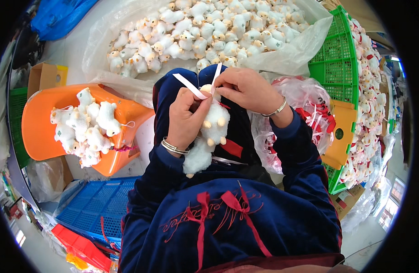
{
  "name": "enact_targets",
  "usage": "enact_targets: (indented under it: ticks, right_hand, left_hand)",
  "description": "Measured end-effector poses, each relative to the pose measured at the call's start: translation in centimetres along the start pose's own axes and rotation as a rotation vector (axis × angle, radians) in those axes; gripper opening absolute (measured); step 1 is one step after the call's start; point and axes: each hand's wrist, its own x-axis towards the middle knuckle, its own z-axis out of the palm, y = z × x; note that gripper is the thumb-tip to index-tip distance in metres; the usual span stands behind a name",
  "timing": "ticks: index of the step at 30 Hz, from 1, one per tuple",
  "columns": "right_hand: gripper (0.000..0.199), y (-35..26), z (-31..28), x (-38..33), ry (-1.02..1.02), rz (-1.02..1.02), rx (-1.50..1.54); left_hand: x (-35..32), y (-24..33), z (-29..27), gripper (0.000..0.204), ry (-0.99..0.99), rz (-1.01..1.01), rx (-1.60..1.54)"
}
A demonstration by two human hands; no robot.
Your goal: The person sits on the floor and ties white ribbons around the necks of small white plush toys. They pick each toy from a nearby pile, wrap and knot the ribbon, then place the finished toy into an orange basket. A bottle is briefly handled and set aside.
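A small white plush sheep [216,119] with tan feet lies belly up over my lap, a bit of red showing at its neck. A white ribbon [189,85] runs around its neck area, with two loose ends sticking up. My left hand [186,116] is closed, thumb and fingers pinching the ribbon beside the plush's head. From the other side my right hand [248,88] pinches the ribbon near its crossing. Part of the head is hidden behind the fingers. Below, a second white plush [198,157] rests on my lap beside a red fabric piece [232,148].
Ahead lies a big heap of white plush toys [205,34] on plastic sheeting. An orange chair [41,120] at left bears several more. To the right are a clear bag of red and white ribbons [316,113] and a green crate [334,59]; a blue crate [98,204] stands lower left.
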Motion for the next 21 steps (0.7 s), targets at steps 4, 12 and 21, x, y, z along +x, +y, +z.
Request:
enact_targets:
  ticks: [4, 12, 21]
  right_hand:
    - [0.023, 1.4, 1.9, -0.2, 0.245, 0.039, 0.026]
    - [0.022, 0.1, 5.0, -0.7, 0.282, 0.393, 0.639]
    - [0.013, -0.9, 4.3, -3.0, 0.193, -0.211, 0.198]
  left_hand:
    - [0.0, -0.5, -0.1, 0.009, -0.012, -0.006, -0.026]
    - [-0.2, -0.4, 0.1, 0.008, -0.011, 0.174, 0.069]
    - [-0.5, -0.5, -0.1, 0.009, 0.037, -0.079, -0.183]
